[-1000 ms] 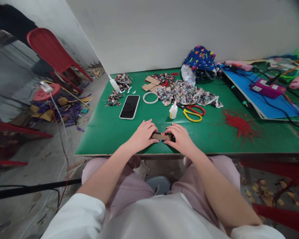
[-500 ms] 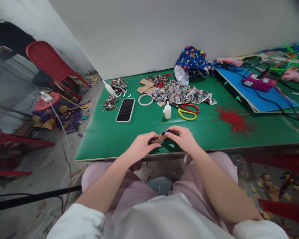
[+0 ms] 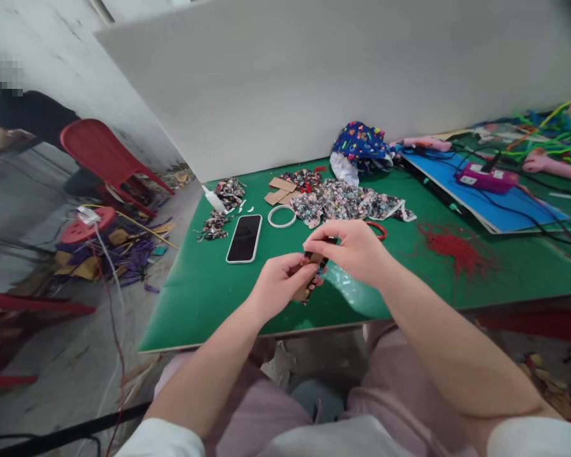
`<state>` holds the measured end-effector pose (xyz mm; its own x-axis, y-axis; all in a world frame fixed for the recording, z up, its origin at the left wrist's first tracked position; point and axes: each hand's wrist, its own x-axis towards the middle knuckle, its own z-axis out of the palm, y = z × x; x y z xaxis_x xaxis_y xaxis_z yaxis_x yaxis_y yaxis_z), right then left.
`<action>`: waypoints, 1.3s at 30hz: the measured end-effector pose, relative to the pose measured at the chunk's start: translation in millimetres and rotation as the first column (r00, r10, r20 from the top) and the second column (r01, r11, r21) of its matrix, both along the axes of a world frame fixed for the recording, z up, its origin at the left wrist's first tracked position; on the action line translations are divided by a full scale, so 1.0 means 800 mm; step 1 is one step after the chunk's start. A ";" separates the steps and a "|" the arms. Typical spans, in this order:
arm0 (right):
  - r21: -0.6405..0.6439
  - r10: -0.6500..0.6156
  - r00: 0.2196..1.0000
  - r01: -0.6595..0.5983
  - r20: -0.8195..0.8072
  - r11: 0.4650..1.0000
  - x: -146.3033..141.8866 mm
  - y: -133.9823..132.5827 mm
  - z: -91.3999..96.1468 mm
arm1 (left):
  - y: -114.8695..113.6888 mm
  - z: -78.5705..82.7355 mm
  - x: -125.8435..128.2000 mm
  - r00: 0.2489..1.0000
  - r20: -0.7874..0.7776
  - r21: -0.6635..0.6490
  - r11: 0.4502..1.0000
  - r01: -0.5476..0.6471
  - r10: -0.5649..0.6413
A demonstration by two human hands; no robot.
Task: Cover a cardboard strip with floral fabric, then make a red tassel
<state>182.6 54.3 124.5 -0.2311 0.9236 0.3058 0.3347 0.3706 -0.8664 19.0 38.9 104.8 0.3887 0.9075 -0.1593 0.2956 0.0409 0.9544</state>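
Both hands hold a small piece of brown cardboard (image 3: 302,292) edged with dark floral fabric, tilted upright above the green table (image 3: 209,304). My left hand (image 3: 278,282) pinches its middle with thumb and fingers. At its upper end, the fingers of my right hand (image 3: 354,247) close on the fabric edge. Behind my right hand, only the red handle of the scissors (image 3: 378,230) shows; the glue bottle is hidden. A white ring (image 3: 282,224) and a phone (image 3: 244,239) lie beyond my left hand.
Floral fabric (image 3: 342,200), cardboard pieces (image 3: 280,190) and a white bottle (image 3: 213,198) lie at the back. Red threads (image 3: 457,251), a blue folder (image 3: 480,197) and pink glue guns (image 3: 552,165) are to the right. A person sits by a red chair (image 3: 98,149) at left.
The cardboard piece has turned from nearly level to steeply upright. My right hand has risen over its top end, now covering the small glue bottle. The camera view has tilted upward.
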 end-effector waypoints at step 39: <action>0.036 -0.202 0.502 0.321 0.841 0.946 0.119 0.059 -0.109 | 0.015 -0.022 -0.052 0.926 0.367 -0.249 0.968 0.011 0.084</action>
